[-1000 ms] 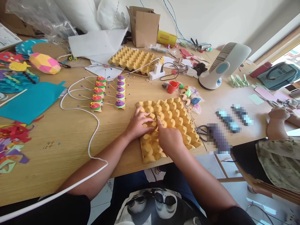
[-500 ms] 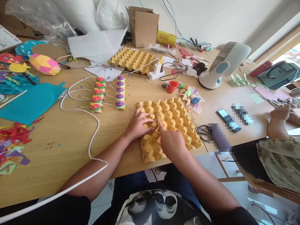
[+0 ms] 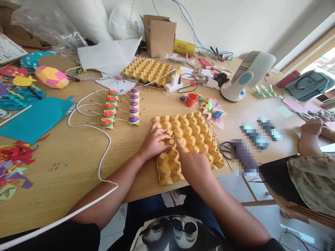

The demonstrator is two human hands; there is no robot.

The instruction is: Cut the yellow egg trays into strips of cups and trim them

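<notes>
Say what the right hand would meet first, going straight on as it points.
Likely the nearer egg tray, just ahead of the index fingertip; the left hand lies close by, though depth is unclear.

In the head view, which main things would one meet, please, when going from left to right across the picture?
Teal sheet, row of red-topped figures, row of purple-topped figures, left hand, right hand, black scissor handles, pale green clips, blue bag.
</notes>
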